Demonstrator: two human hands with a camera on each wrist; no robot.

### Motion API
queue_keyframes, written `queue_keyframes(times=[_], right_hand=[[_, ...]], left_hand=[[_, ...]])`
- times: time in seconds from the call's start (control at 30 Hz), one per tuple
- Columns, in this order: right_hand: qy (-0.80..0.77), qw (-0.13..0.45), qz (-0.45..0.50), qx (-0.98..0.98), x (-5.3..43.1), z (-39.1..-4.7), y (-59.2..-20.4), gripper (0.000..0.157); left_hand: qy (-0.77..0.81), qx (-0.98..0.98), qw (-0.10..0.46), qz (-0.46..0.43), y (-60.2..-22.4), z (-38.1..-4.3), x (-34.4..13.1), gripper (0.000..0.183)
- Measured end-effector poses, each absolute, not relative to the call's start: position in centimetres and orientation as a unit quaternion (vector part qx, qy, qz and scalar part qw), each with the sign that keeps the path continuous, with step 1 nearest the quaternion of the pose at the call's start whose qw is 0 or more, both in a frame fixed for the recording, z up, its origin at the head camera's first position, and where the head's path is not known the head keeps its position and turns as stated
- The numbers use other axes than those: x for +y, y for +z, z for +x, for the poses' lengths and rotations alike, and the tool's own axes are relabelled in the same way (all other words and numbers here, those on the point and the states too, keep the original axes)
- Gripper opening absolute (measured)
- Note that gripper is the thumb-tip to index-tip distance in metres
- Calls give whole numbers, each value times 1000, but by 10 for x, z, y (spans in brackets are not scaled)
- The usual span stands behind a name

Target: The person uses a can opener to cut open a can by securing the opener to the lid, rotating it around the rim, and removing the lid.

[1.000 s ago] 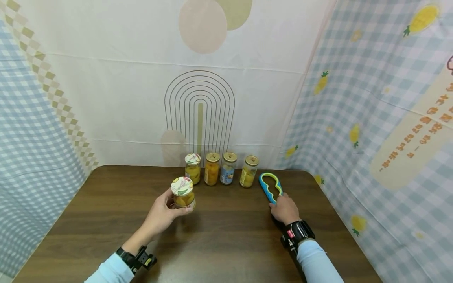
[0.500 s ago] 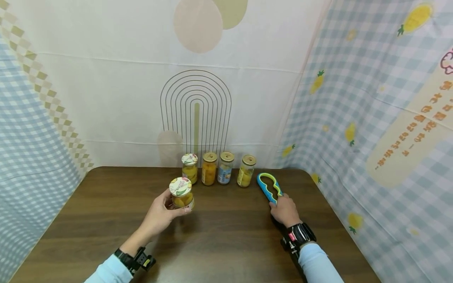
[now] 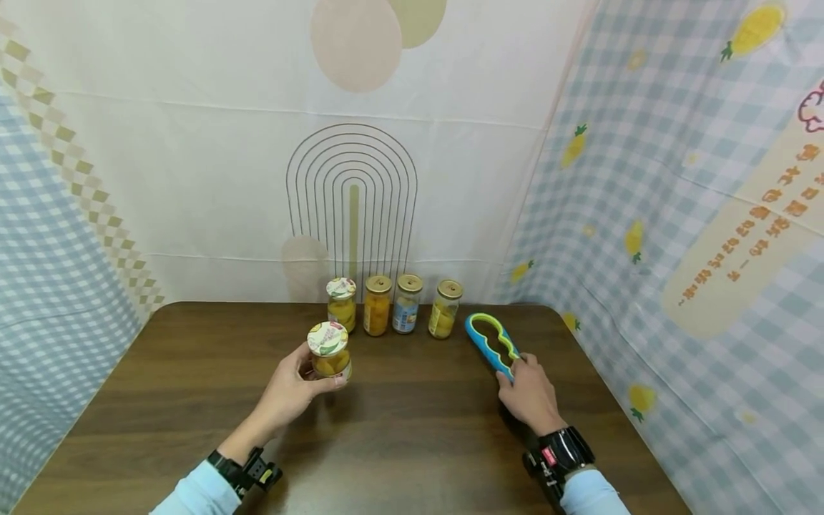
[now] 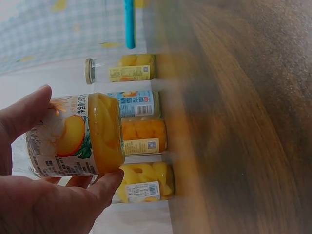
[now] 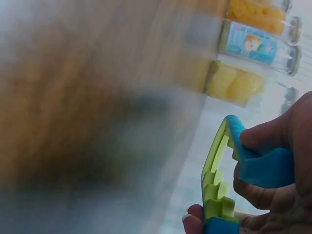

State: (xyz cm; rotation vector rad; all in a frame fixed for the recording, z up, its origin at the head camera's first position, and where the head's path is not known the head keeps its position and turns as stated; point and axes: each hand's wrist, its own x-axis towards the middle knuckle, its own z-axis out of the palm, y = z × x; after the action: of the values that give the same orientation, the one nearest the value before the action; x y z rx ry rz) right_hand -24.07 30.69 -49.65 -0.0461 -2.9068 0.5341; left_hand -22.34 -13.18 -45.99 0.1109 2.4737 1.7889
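My left hand [image 3: 290, 386] grips a glass jar of yellow fruit [image 3: 331, 361] round its side. The jar is upright, with a white, flower-patterned lid facing up and its shadow on the table below. In the left wrist view, the peach-printed label of this jar [image 4: 73, 139] shows between thumb and fingers. At the right, my right hand [image 3: 531, 393] holds the handle end of a blue and green jar opener [image 3: 481, 345], whose looped end points away to the back left. The right wrist view shows the stepped green inner edge of the opener [image 5: 214, 187].
Several more lidded jars stand in a row at the back of the wooden table [image 3: 399, 443]: a flower-lidded one [image 3: 342, 311], one with orange fruit [image 3: 376, 311], one with a blue label [image 3: 406, 311] and one with pale yellow fruit [image 3: 443, 316]. Cloth hangings [image 3: 193, 179] surround the table.
My right hand has shifted slightly right and toward me on the opener. The left hand still holds its jar in nearly the same place. The head view has turned slightly.
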Motion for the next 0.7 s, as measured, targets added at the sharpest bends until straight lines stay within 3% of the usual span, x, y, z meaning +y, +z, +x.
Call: queue_keyframes(times=[0.37,0.7], right_hand=[[204,152,66,-965,277,-199,-467,33],[224,176,122,-951,239,-185,-430,28]], left_hand=[[573,817,50,40,-459,-225,-126,79],[574,816,56,49,-465,-225,-109,75]])
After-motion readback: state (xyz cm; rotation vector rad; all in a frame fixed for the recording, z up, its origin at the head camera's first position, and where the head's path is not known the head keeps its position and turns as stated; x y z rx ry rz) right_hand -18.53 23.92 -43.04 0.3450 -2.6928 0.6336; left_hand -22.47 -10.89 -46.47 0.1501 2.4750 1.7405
